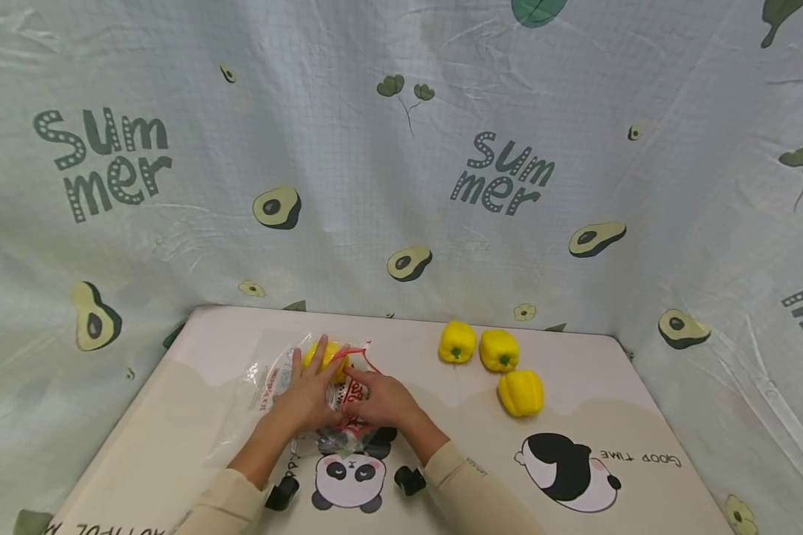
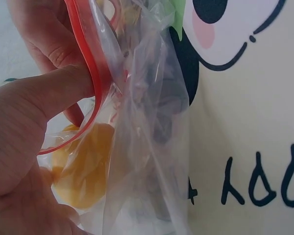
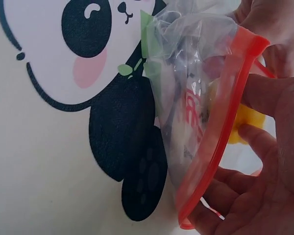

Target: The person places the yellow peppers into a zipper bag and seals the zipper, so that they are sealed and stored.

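A clear zip bag [image 1: 271, 383] with a red seal strip lies on the table mat [image 1: 174, 416] in front of me. My left hand [image 1: 316, 375] spreads its fingers over a yellow pepper [image 1: 328, 354] at the bag's mouth. In the left wrist view its thumb [image 2: 63, 88] presses the red strip [image 2: 90, 54], and the pepper [image 2: 83, 166] shows through the film. My right hand [image 1: 368, 400] pinches the other side of the mouth. In the right wrist view the red strip [image 3: 220, 127] runs between its thumb [image 3: 272, 93] and fingers, with the pepper [image 3: 247, 122] behind.
Three more yellow peppers [image 1: 457, 342] [image 1: 499, 350] [image 1: 521, 393] sit on the mat to the right of the hands. Panda prints [image 1: 348, 475] mark the near edge, with two black clips [image 1: 282, 493] [image 1: 410, 480]. A printed cloth backdrop [image 1: 401, 186] closes in the back and sides.
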Available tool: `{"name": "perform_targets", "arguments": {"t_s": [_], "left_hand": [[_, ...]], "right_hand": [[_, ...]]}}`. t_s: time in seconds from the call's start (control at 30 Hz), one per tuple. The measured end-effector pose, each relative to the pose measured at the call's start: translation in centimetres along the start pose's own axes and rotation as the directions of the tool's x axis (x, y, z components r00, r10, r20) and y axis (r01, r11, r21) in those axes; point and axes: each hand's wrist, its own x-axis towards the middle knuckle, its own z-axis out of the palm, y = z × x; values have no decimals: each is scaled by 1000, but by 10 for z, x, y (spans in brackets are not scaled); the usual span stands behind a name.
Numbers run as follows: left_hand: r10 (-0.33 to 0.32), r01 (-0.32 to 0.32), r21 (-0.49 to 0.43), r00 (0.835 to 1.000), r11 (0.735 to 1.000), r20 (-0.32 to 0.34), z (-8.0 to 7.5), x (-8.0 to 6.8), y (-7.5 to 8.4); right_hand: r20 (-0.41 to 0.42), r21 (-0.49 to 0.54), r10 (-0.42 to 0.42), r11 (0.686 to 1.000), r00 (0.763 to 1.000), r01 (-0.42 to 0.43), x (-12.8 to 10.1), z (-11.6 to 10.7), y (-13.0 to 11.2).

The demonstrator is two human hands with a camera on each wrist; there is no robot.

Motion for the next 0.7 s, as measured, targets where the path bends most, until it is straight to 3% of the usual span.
{"name": "perform_targets", "arguments": {"t_s": [0.23,0.4,0.57,0.7], "left_hand": [[-11,11,6,1000,1000,-7,1,1,0],[-29,29,24,999,999,-12,3,3,2],[-52,52,24,999,998,4,3,4,4],[-59,59,19,998,998,14,1,3,5]], "right_hand": [[-23,60,-8,998,1000,10,1,3,3],[-139,166,-19,985,990,42,-1,6,12],[-284,342,15,936,959,87,-3,4,21],[-319,470,83,879,944,81,-4,-4,24]]}}
